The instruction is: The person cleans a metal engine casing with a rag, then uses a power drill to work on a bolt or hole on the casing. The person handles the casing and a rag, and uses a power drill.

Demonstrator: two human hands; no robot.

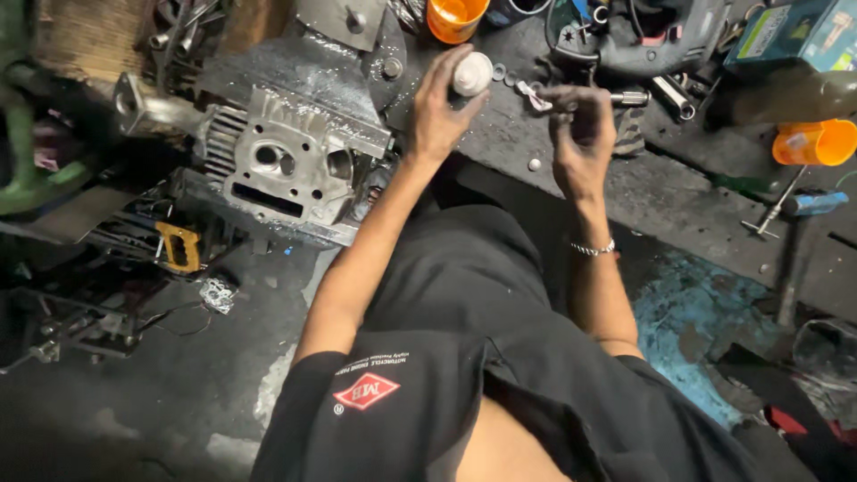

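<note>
Over at the left edge of the grimy workbench sits the grey engine casting, well apart from the action, and just to its right the left hand is curled closed around a small white bottle, thumb and fingers wrapped on its body with the cap end showing. Moving right, the right hand has its fingertips pinched tight on a tiny pale part, other fingers loosely folded. Beside that, small washers and a silver bead lie loose on the bench. The risk, I'd say: that pinch is slight, so the little part could slip and vanish among the clutter, or the bottle could drip on the bench. Far right, an orange cup lies tipped near the edge.
</note>
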